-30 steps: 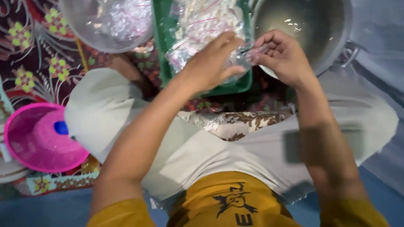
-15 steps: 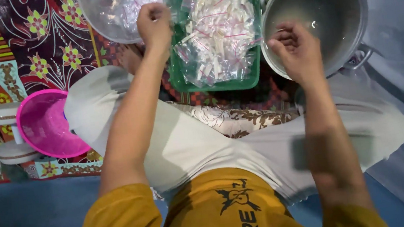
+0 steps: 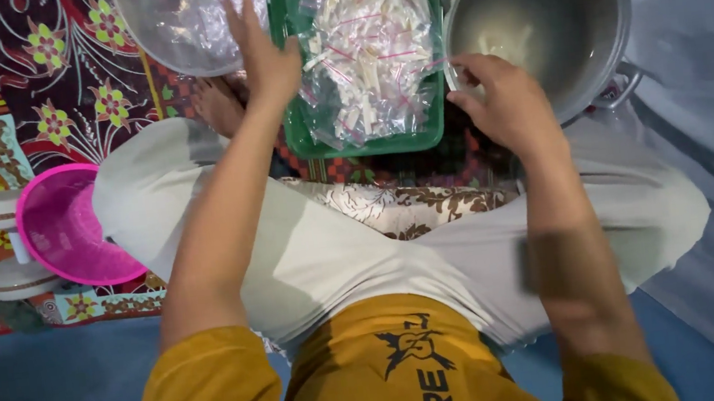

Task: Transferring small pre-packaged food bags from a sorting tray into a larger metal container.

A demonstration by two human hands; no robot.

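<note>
Mid-packing by the look of it — left hand (image 3: 264, 55) open-fingered, empty, at clear plastic bowl (image 3: 179, 25) upper left; right hand (image 3: 501, 101) loosely curled, empty, on round steel pot's (image 3: 602, 7) rim.

I am looking down at a home floor, not a workbench: I sit cross-legged on a patterned floral mat (image 3: 54, 91) with a blue floor covering (image 3: 50, 392) behind it. Household kitchen ware stands around my knees: a metal cooking pot (image 3: 594, 16), a green plastic tray (image 3: 302, 140) of small clear bags, a clear bowl (image 3: 163, 35) and a pink plastic basket (image 3: 68, 231).
</note>
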